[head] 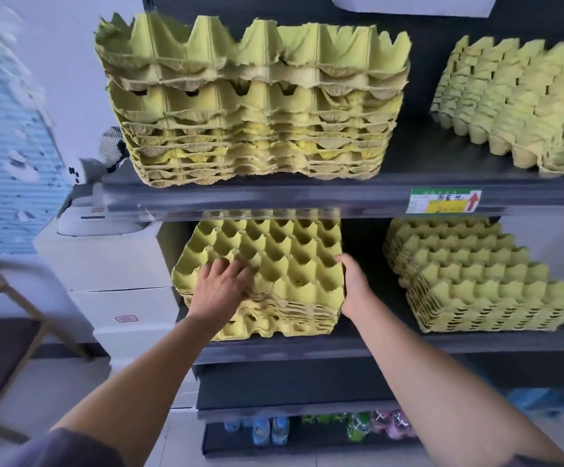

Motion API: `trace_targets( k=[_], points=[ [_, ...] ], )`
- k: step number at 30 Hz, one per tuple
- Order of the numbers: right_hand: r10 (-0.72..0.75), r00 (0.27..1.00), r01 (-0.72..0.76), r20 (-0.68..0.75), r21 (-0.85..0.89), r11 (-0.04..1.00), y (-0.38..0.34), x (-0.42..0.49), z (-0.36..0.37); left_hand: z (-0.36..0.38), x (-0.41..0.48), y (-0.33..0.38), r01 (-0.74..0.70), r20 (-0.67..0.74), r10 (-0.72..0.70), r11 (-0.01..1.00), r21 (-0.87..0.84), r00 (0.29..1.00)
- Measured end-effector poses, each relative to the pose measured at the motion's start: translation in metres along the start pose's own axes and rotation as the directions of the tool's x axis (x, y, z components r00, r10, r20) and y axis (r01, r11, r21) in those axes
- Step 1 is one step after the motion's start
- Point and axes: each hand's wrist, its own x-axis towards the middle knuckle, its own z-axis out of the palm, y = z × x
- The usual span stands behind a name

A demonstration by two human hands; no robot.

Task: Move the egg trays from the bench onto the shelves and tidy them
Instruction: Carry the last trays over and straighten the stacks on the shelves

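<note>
Egg tray stack [284,264] part-hidden by shelf [274,201]; left grip [221,288] spread atop; right grip [354,285] state: cannot tell.

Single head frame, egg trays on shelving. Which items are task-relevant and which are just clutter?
Job: lower-left tray stack, left hand on its top, right hand against its right side; upper-left stack, upper-right stack, lower-right stack; shelves.
Lying about: price label, bottles on the bottom shelf, white boxes, chair.
</note>
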Motion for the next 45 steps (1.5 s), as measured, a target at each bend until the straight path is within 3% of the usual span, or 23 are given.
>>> trace_targets(
  k=[4, 6, 8, 11, 16, 20, 28, 30, 33, 35, 37, 39, 40, 43, 45],
  points=[
    [-0.023, 0.998, 0.026, 0.063, -0.057, 0.998, -0.006, 0.04, 0.0, 0.006, 0.011, 0.021, 0.173, 0.118, -0.167, 0.984, -0.046, 0.979],
    [-0.069, 0.995, 0.081, 0.068, -0.18, 0.98, -0.008, 0.035, 0.003, 0.015, 0.014, 0.032, 0.196, 0.207, -0.185, 0.98, -0.034, 0.961],
    [-0.143, 0.987, 0.163, 0.08, -0.397, 0.903, -0.007, 0.025, 0.003, 0.023, 0.016, 0.037, 0.176, 0.272, -0.165, 0.984, -0.018, 0.948],
    [-0.2, 0.971, 0.236, 0.129, -0.629, 0.74, -0.003, 0.026, 0.0, 0.026, 0.018, 0.033, 0.14, 0.245, -0.137, 0.99, 0.005, 0.96],
    [-0.279, 0.93, 0.367, 0.239, -0.605, 0.706, -0.003, 0.028, -0.009, 0.025, 0.02, 0.03, 0.07, 0.231, -0.075, 0.997, 0.029, 0.97],
    [-0.313, 0.926, 0.376, 0.209, -0.578, 0.725, -0.007, 0.03, -0.01, 0.021, 0.023, 0.027, 0.024, 0.144, -0.031, 0.999, 0.047, 0.989],
    [-0.339, 0.933, 0.322, 0.118, -0.692, 0.646, 0.004, 0.023, 0.001, 0.021, 0.019, 0.005, 0.017, 0.29, 0.012, 0.995, -0.097, 0.957],
    [-0.381, 0.922, 0.311, 0.068, -0.717, 0.624, 0.011, 0.018, 0.002, 0.017, 0.013, -0.001, 0.082, 0.259, -0.038, 0.984, -0.159, 0.965],
    [-0.448, 0.894, 0.321, -0.011, -0.682, 0.657, 0.02, 0.01, 0.004, 0.021, -0.004, -0.008, 0.195, 0.051, -0.189, 0.967, -0.164, 0.981],
    [-0.47, 0.882, 0.332, -0.029, -0.668, 0.666, 0.026, 0.006, 0.004, 0.025, -0.015, -0.015, 0.379, 0.017, -0.388, 0.888, -0.262, 0.921],
    [-0.448, 0.891, 0.31, -0.07, -0.627, 0.715, 0.031, 0.004, 0.005, 0.032, -0.024, -0.026, 0.579, 0.24, -0.54, 0.641, -0.504, 0.807],
    [-0.388, 0.912, 0.261, -0.134, -0.541, 0.8, 0.036, 0.002, 0.007, 0.038, -0.028, -0.034, 0.604, 0.403, -0.517, 0.309, -0.735, 0.755],
    [-0.358, 0.92, 0.237, -0.159, -0.501, 0.832, 0.038, 0.0, 0.008, 0.044, -0.028, -0.035, 0.609, 0.448, -0.51, 0.202, -0.767, 0.734],
    [-0.282, 0.937, 0.178, -0.206, -0.414, 0.893, 0.041, -0.002, 0.011, 0.039, -0.025, -0.03, 0.564, 0.468, -0.523, 0.029, -0.825, 0.712],
    [-0.236, 0.943, 0.142, -0.234, -0.357, 0.923, 0.041, -0.001, 0.011, 0.046, -0.024, -0.032, 0.559, 0.51, -0.565, -0.101, -0.823, 0.649]
  ],
)
